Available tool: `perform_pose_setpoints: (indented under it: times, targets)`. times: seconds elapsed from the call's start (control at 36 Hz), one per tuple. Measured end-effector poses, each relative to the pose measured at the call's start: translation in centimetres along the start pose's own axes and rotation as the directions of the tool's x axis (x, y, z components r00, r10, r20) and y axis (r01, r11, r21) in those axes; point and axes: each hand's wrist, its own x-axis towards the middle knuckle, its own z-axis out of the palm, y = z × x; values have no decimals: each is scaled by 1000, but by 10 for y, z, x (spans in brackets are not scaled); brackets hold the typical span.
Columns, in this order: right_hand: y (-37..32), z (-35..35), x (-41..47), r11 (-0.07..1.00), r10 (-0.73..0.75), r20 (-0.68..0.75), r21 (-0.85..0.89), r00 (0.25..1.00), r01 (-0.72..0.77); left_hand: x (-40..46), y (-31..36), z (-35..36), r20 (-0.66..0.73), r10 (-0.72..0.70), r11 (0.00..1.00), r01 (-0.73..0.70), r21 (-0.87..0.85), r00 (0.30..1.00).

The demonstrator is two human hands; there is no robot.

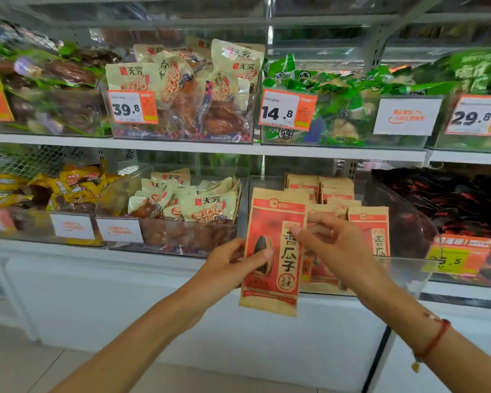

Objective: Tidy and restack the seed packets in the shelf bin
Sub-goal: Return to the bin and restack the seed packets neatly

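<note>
The left hand [233,260] grips one seed packet [272,251] by its left edge, thumb across the front, holding it upright just outside the clear bin [403,268]. The right hand [332,242], fingers loosely curled and holding nothing, reaches just past the packet's right edge toward the packets [369,231] standing in the bin behind it. Best to square those upright first, then slide the held one in front, label out. The packet is kraft-brown with a red panel, a seed picture and bold characters.
</note>
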Motion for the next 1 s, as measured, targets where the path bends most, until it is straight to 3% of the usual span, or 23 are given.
perform_pose_setpoints:
  times: [0.08, 0.19, 0.36, 0.5, 0.64, 0.86, 1.0]
  targets:
    - [2, -2, -1, 999, 27, 23, 19, 999, -27, 0, -2, -6, 28, -47, 999, 47, 6, 998]
    - [3, -5, -1, 993, 82, 70, 74, 994, -87, -2, 0, -11, 18, 6, 1000, -6, -6, 1000]
    - [1, -2, -5, 989, 112, 218, 67, 969, -130, -1, 6, -12, -190, 136, 983, -157, -99, 972]
    - [3, 7, -9, 990, 71, 165, 112, 984, -90, -1, 6, -6, -272, 196, 959, -242, -147, 942]
    - [4, 13, -7, 1000, 12, 102, 20, 995, -14, 3, 3, -8, -369, 332, 938, -344, 34, 868]
    - [-2, 20, -16, 998, -33, 246, -35, 969, 43, -1, 12, -1, -261, 247, 969, -237, 70, 933]
    - [-10, 11, -14, 995, 41, 359, 66, 932, -69, -1, 14, -15, -116, 180, 977, -191, -96, 977]
